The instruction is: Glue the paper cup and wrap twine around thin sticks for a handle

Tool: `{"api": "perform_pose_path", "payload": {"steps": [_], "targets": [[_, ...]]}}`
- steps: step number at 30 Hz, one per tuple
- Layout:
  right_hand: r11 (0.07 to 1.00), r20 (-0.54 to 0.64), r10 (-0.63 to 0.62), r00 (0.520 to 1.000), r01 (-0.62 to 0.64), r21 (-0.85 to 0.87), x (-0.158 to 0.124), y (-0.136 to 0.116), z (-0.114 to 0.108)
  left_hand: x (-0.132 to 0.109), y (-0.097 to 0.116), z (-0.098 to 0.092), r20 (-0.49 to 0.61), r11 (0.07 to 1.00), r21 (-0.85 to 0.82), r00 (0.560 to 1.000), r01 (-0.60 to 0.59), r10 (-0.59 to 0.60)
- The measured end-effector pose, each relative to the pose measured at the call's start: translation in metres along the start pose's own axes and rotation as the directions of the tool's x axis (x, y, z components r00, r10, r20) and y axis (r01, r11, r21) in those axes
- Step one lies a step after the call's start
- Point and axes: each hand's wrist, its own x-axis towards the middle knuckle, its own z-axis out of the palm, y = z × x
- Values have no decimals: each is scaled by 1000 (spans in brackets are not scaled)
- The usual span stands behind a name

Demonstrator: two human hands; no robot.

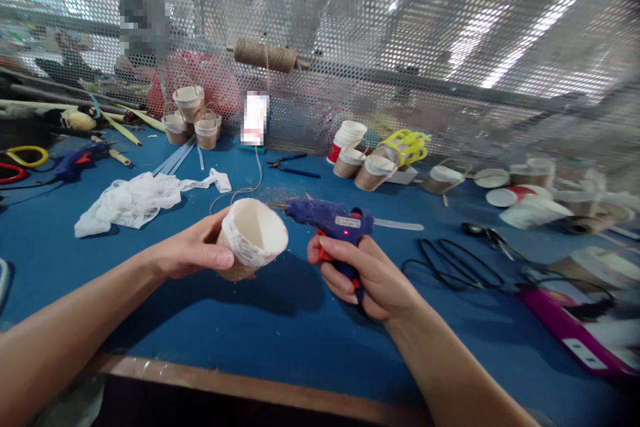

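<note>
My left hand (197, 250) grips a paper cup (253, 235) tilted on its side, its mouth facing up and right, with white lace wrapped round its rim. My right hand (367, 273) is closed round the handle of a blue hot glue gun (333, 217), a finger on its orange trigger. The gun's nozzle points left and almost touches the cup's rim. A clear glue stick (397, 224) sticks out of the gun's back. Both hands hover over the blue table (280, 327).
A heap of white lace (133, 199) lies at the left. Several wrapped cups (193, 121) stand at the back left, more cups (363, 163) at the centre and right. Pliers (293, 165), scissors (490, 235), a black cord (450, 267) and a twine spool (265, 55) are nearby. Behind the mesh sits another person (150, 53).
</note>
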Motion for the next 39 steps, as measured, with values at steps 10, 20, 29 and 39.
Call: {"api": "perform_pose_path", "payload": {"steps": [10,20,29,39], "targets": [[962,-49,-61,997,46,-268,-2,-3,2,2,0,0,-73,993,118,997,2,7],[867,-92,-187,978,120,-483,-8,-9,-1,1,2,-1,-117,968,249,993,32,-3],[840,-109,-105,989,29,-542,-7,-10,-2,4,2,-4,-115,945,325,993,26,12],[997,-115,-70,991,69,-16,-2,-6,-3,5,-4,-9,-234,937,338,957,-85,171]]}}
